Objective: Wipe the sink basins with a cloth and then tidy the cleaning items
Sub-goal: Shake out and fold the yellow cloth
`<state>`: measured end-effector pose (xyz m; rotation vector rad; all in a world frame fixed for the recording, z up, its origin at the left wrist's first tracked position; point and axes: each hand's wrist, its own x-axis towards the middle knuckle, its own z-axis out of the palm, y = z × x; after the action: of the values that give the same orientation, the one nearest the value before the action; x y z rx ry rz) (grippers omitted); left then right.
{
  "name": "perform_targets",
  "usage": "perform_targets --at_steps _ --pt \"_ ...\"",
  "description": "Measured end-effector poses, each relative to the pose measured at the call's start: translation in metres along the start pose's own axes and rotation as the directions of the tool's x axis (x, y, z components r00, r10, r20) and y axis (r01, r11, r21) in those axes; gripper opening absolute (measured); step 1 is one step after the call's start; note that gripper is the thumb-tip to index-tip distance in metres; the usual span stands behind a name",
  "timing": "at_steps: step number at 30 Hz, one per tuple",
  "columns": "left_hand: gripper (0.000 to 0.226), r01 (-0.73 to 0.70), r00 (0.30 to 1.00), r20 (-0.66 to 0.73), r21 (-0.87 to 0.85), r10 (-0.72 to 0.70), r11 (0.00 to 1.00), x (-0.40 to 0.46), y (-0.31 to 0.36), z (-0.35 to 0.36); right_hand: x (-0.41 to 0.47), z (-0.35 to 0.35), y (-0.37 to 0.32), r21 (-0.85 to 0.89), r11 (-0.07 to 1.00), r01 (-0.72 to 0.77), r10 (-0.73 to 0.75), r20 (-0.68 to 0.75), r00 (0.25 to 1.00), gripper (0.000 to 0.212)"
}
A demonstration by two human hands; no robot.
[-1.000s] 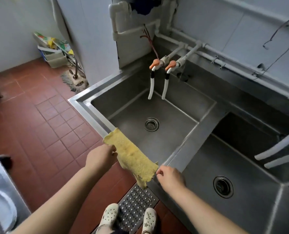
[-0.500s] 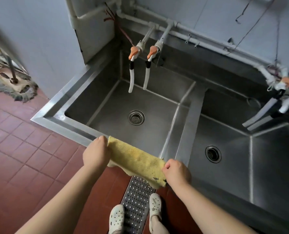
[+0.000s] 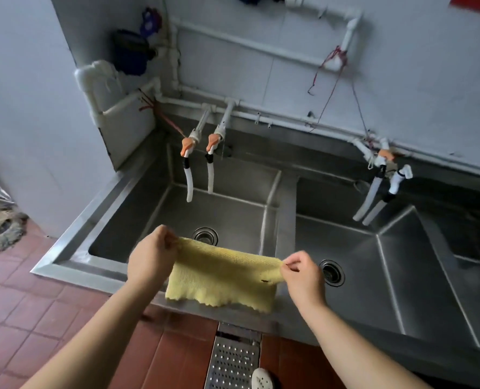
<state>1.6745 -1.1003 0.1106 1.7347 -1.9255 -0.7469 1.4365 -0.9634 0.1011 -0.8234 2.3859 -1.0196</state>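
A yellow knitted cloth (image 3: 222,276) hangs spread between both hands over the front rim of the steel sink (image 3: 73,265). My left hand (image 3: 149,256) pinches its upper left corner. My right hand (image 3: 303,276) pinches its upper right corner. The cloth's lower edge drapes down over the rim. Behind it lies the left basin (image 3: 233,214) with its drain (image 3: 204,235). To the right is the second basin (image 3: 359,265) with a drain (image 3: 332,273), separated by a steel divider (image 3: 285,220).
Two orange-handled taps with white hoses (image 3: 188,169) hang over the left basin, and another pair (image 3: 382,186) over the right one. White pipes run along the wall. A mop head (image 3: 0,231) lies on the red tile floor at left. A perforated floor grate (image 3: 233,360) sits by my feet.
The view has tilted up toward the wall. Both hands have lifted the cloth and pulled it out flat, so it hangs wide over the sink rim instead of bunched.
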Motion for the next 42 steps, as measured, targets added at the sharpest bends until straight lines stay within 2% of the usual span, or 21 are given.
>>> perform_targets --at_steps 3,8,13,18,23,27,30,32,35,39,42 --pt "0.032 -0.126 0.992 -0.009 -0.079 0.125 0.989 0.003 0.032 -0.016 0.007 -0.025 -0.015 0.071 0.991 0.111 -0.105 -0.084 0.991 0.023" --pt "0.023 -0.343 0.937 0.018 -0.143 0.349 0.929 0.005 0.082 -0.028 0.014 -0.072 -0.028 0.037 0.978 0.206 -0.195 -0.199 0.96 0.02" --pt "0.022 -0.464 0.874 0.065 -0.182 0.481 0.867 0.006 0.124 -0.022 0.0 -0.121 -0.02 0.094 0.959 0.266 -0.227 -0.302 0.926 0.023" --pt "0.02 -0.577 0.782 0.148 -0.195 0.606 0.793 -0.008 0.158 -0.003 -0.01 -0.162 0.007 0.045 0.974 0.224 -0.196 -0.338 0.92 0.023" --pt "0.026 -0.682 0.698 0.194 -0.112 0.689 0.723 -0.03 0.192 0.022 -0.016 -0.195 0.045 -0.06 0.981 0.183 -0.192 -0.368 0.91 0.017" --pt "0.023 -0.74 0.64 0.217 -0.087 0.737 0.667 -0.053 0.226 0.047 -0.021 -0.224 0.081 -0.206 0.971 0.123 -0.193 -0.366 0.91 0.023" --pt "0.016 -0.785 0.587 0.243 -0.063 0.772 0.617 -0.073 0.256 0.07 -0.029 -0.253 0.113 -0.307 0.948 0.081 -0.199 -0.376 0.905 0.013" --pt "0.015 -0.817 0.54 0.284 -0.046 0.792 0.574 -0.089 0.278 0.088 -0.034 -0.277 0.136 -0.284 0.958 0.048 -0.162 -0.396 0.904 0.008" --pt "0.015 -0.828 0.489 0.365 -0.092 0.792 0.553 -0.119 0.314 0.121 -0.04 -0.322 0.173 -0.253 0.967 -0.014 -0.104 -0.448 0.888 0.006" --pt "0.005 -0.668 0.497 0.538 -0.264 0.681 0.696 -0.169 0.367 0.168 -0.044 -0.392 0.224 -0.219 0.976 -0.006 -0.099 -0.464 0.88 0.008" --pt "0.005 -0.623 0.482 0.545 -0.337 0.686 0.706 -0.21 0.408 0.208 -0.048 -0.447 0.263 -0.087 0.995 -0.05 0.001 -0.49 0.871 0.01"
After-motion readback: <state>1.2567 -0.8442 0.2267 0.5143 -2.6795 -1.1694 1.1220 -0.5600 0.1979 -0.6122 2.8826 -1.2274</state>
